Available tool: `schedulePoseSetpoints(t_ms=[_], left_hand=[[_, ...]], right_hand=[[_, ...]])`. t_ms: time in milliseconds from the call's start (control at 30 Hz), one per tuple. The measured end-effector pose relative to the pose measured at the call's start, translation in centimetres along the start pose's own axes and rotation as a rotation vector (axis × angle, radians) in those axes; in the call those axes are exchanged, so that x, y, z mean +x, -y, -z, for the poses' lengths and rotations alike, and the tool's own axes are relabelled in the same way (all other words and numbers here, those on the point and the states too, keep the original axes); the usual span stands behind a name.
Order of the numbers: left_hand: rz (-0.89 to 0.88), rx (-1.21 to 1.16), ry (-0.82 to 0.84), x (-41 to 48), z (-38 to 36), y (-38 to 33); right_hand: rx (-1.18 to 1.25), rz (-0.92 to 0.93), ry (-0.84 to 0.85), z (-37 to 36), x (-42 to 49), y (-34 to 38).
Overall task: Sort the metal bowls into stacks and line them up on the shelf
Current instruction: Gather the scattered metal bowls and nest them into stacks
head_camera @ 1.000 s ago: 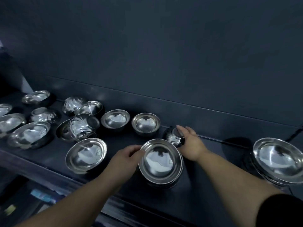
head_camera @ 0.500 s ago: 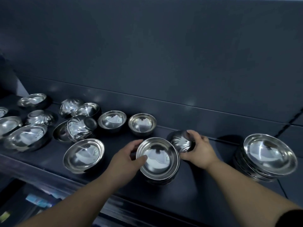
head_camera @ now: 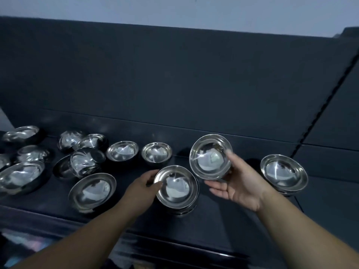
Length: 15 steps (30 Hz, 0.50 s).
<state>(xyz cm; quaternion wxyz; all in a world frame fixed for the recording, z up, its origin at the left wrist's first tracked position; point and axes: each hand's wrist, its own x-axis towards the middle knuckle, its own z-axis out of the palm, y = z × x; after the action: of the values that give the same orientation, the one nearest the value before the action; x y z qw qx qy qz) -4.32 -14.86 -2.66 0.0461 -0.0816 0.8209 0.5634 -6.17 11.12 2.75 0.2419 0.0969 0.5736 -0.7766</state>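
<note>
With loose bowls left of the centre stack on the shelf, left hand pinching its rim, level the tilted bowl cupped in right hand just right of it, then nest squarely

We count two hands, the left hand and the right hand, and one shelf. Eleven loose bowls sit on it, plus two stacks, the near stack and the right stack, and one held bowl. How many bowls each stack holds we cannot tell.
</note>
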Motion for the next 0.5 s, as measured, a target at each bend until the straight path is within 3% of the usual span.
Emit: schedulePoseSetpoints(t_ms=[200,500], left_hand=[[0.123,-0.284,0.016,-0.2,-0.4,-0.2],[0.115,-0.339,0.066,-0.3,-1.0,0.3]], right_hand=[[-0.389,0.082,-0.227,-2.7,-1.1,-1.1],[-0.559,0.173,-0.39,-4.4,1.3,-4.1]])
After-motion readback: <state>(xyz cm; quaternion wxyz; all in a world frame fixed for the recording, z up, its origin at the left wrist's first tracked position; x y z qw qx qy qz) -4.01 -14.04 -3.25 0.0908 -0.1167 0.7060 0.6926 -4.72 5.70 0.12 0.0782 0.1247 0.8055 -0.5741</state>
